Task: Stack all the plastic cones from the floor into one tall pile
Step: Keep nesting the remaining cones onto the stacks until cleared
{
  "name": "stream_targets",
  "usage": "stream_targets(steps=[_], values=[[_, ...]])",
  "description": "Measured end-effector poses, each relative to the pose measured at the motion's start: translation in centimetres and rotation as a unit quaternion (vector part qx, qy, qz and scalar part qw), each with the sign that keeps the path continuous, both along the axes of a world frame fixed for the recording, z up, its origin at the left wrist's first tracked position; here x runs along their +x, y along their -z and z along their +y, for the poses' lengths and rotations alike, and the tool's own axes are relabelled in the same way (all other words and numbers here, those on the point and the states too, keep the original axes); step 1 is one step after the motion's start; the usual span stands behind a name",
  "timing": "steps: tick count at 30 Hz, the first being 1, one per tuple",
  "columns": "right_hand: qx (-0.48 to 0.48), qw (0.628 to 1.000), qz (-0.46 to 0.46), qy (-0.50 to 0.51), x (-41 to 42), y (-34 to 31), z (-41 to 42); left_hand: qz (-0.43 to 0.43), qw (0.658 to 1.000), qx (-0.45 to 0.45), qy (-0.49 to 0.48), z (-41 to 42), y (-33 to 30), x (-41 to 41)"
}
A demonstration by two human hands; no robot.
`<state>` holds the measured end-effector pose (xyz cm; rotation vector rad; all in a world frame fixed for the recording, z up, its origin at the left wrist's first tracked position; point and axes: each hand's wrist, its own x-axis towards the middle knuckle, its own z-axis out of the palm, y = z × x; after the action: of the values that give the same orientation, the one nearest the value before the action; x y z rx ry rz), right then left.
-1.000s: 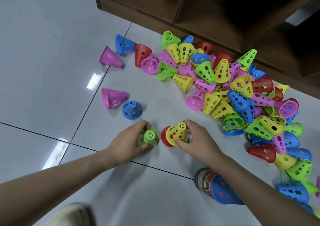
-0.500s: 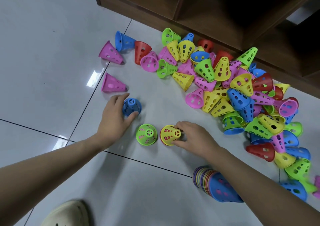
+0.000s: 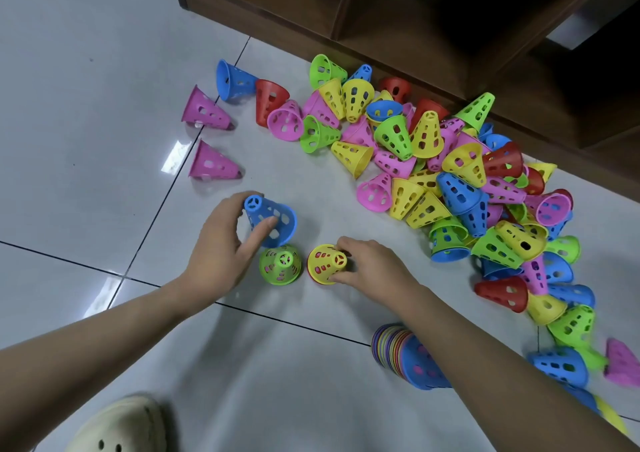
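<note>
My left hand (image 3: 221, 243) grips a blue cone (image 3: 273, 221), lifted and tilted just above a green cone (image 3: 280, 265) that stands upright on the floor. Beside it, my right hand (image 3: 372, 266) holds a yellow cone (image 3: 325, 262) set over a red one whose rim just shows. A big heap of loose coloured cones (image 3: 450, 181) spreads to the right. A stacked pile of cones (image 3: 408, 354) lies on its side under my right forearm, a blue one at its end.
Two pink cones (image 3: 209, 164) and a blue cone (image 3: 233, 80) lie apart at the left. A dark wooden shelf unit (image 3: 381, 11) borders the heap at the back. A beige shoe (image 3: 117, 424) is at the bottom left on the grey tiled floor.
My left hand let go of the green cone, reached left, took hold of the blue cone and brought it over the green one. My right hand stayed on the yellow cone.
</note>
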<state>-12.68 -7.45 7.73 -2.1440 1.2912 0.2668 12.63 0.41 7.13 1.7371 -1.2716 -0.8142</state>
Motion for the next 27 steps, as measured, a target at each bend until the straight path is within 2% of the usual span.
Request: stream_targets(steps=[3,6,9,14,17,20,23,27], values=[[0.007,1.000,-0.008,0.011,-0.2,0.2,0.2,-0.021,0.998,-0.005,0.059,1.5,-0.4,-0.5],[0.003,1.000,-0.015,0.016,-0.2,0.2,0.3,-0.091,0.982,0.040,0.158,2.2,0.5,-0.7],[0.010,1.000,-0.009,0.020,-0.1,0.1,0.5,-0.108,0.965,0.086,0.222,2.5,1.7,-0.7],[0.000,0.995,0.085,-0.053,-0.3,-2.0,-2.4,-0.107,0.967,0.056,0.225,1.5,2.7,-0.4],[-0.081,0.991,0.087,0.056,-0.7,-3.2,-7.2,-0.100,0.969,0.056,0.217,0.0,3.2,-0.2],[-0.152,0.972,0.110,0.143,-0.5,-2.2,-10.4,-0.105,0.968,0.060,0.219,-1.1,3.4,0.2],[-0.118,0.974,0.159,0.111,-0.4,-0.7,-11.4,-0.104,0.967,0.060,0.226,-1.7,3.4,0.5],[-0.095,0.984,0.111,0.102,-0.2,0.2,-9.8,-0.130,0.956,0.071,0.254,-1.8,3.6,0.7]])
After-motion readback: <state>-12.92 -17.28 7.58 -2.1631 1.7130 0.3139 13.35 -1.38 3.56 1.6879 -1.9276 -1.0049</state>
